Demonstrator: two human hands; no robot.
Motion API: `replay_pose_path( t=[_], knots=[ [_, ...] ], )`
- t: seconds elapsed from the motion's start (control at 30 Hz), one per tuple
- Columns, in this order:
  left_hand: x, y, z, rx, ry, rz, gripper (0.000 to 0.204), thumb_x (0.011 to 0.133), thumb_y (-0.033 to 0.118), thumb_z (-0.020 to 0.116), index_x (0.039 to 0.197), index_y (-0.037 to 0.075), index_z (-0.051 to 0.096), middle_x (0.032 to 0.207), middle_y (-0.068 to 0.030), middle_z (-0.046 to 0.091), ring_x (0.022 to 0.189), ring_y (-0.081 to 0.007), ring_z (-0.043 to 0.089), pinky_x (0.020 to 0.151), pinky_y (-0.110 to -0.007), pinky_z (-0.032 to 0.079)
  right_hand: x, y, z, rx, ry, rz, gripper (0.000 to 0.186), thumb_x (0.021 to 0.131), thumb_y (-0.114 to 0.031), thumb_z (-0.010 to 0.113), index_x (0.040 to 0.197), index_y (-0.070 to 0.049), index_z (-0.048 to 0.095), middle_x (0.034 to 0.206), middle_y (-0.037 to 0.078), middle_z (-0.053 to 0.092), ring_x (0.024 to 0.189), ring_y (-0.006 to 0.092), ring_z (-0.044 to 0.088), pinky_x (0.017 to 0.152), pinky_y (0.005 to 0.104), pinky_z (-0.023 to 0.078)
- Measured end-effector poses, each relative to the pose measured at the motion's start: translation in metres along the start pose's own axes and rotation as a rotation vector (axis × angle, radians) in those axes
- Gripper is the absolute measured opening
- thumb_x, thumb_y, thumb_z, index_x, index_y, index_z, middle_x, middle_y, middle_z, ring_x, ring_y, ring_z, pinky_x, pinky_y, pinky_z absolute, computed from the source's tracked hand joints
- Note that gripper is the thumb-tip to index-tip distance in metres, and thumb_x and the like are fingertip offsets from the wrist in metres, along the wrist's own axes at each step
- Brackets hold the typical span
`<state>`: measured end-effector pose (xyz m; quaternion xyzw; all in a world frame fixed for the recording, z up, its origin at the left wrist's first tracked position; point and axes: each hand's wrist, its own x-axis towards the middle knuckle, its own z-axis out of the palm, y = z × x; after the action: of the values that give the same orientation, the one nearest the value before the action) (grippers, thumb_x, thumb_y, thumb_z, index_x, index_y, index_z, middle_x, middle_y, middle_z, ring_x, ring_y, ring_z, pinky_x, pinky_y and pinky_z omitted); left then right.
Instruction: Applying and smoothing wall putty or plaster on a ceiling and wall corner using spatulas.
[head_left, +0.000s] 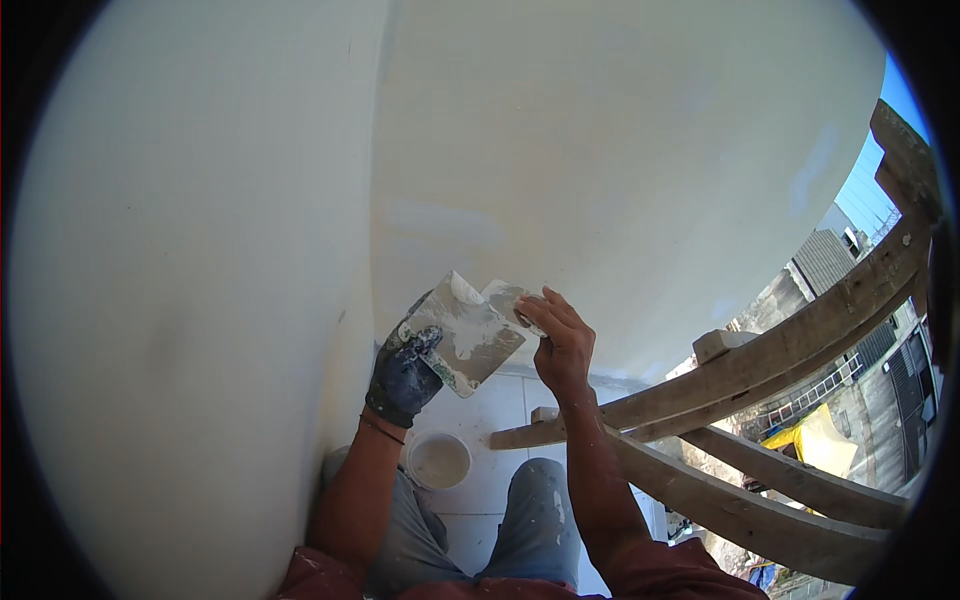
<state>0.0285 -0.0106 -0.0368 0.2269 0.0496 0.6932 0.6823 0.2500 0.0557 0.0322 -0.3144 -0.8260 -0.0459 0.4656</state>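
My left hand (408, 368), in a dark glove smeared with white, grips a flat square metal plate (470, 345) with its thumb on top. White putty (468, 325) is spread unevenly over the plate's middle and upper corner. My bare right hand (560, 335) is closed around a small putty knife (505, 295); its blade meets or overlaps the plate's upper right edge. The knife's handle is mostly hidden by my fingers. Below the plate, a white bucket (438, 460) with pale contents stands on the floor between my legs.
Smooth pale walls meet in a corner, one wall (200, 250) close on my left and another wall (600, 150) ahead. To the right runs a wooden railing (800, 335) with several beams, above a drop to ground with a ladder (815, 390) and yellow sheet (820, 440). White tiles (490, 490) cover the floor.
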Motion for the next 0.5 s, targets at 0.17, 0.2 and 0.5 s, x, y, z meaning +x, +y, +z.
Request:
replay_pose_path(
  t=[0.17,0.2,0.5],
  knots=[
    [0.004,-0.004,-0.018,0.011,0.053,0.196,0.048,0.097,0.003,0.055,0.145,0.000,0.047,0.134,-0.0156,0.060,0.122,-0.0276,0.060,0.104,-0.045,0.051,-0.029,0.012,-0.006,0.497,0.307,0.890,0.025,0.092,0.001,0.059,0.115,0.001,0.068,0.095,0.013,0.072,0.081,0.0264,0.072,0.072,0.0375,0.058],
    [0.004,-0.002,-0.014,0.015,0.044,0.185,0.048,0.097,0.003,0.055,0.145,0.000,0.047,0.134,-0.0156,0.060,0.122,-0.0276,0.060,0.104,-0.045,0.051,-0.027,0.003,-0.017,0.818,0.395,1.059,0.026,0.094,-0.003,0.059,0.118,0.003,0.064,0.097,0.013,0.070,0.081,0.0259,0.071,0.069,0.0386,0.058],
    [-0.015,-0.010,0.039,1.345,0.021,0.258,0.043,0.091,0.005,0.055,0.133,-0.004,0.062,0.124,-0.0149,0.070,0.103,-0.0172,0.066,0.093,-0.031,0.052,0.001,-0.035,-0.011,1.439,0.242,1.503,0.021,0.094,-0.014,0.055,0.113,-0.005,0.057,0.103,0.012,0.064,0.084,0.0282,0.064,0.063,0.0366,0.051]
  ],
)
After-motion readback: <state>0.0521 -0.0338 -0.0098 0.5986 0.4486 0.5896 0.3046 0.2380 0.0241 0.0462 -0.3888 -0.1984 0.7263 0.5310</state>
